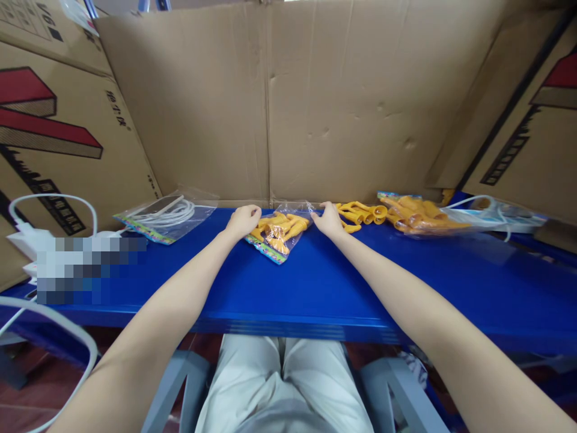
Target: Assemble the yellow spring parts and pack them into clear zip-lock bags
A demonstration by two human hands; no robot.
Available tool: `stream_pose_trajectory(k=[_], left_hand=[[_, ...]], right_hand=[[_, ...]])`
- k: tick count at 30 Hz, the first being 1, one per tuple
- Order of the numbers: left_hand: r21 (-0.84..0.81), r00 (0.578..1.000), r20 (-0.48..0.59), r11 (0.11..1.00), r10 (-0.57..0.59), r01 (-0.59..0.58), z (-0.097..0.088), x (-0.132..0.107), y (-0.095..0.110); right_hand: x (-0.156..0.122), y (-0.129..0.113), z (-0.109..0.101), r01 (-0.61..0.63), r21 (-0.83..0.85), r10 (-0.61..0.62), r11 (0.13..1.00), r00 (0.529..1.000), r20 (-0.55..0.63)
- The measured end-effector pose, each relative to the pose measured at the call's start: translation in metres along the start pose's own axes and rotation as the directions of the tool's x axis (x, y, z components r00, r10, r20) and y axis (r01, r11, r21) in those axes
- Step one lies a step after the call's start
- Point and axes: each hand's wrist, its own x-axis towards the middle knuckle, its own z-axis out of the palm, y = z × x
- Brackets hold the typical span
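Observation:
On the blue tabletop in front of me lies a clear plastic bag (294,240) with several yellow-orange pieces (282,227), shaped like small bird feet with hollow ends. A colourful printed strip runs along its near left edge. My left hand (243,221) is closed, its fingers pinching the bag's upper left edge. At the opposite side, my right hand (330,220) pinches the bag's right edge between thumb and fingers. Loose yellow-orange pieces (363,213) of the same kind lie just right of my right hand, one partly behind it.
A second filled bag (412,216) lies farther right, near a white cable. On the left are a bag with a coiled white cable (174,213) and white plugs (33,243). Cardboard panels (351,102) wall the back and sides of the blue table (288,294).

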Motion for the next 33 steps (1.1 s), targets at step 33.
stream_pose_trajectory(k=[33], left_hand=[[-0.706, 0.861, 0.315, 0.507, -0.4, 0.494, 0.01, 0.004, 0.003]], right_hand=[[-0.014, -0.029, -0.009, -0.602, 0.635, 0.206, 0.485, 0.784, 0.585]])
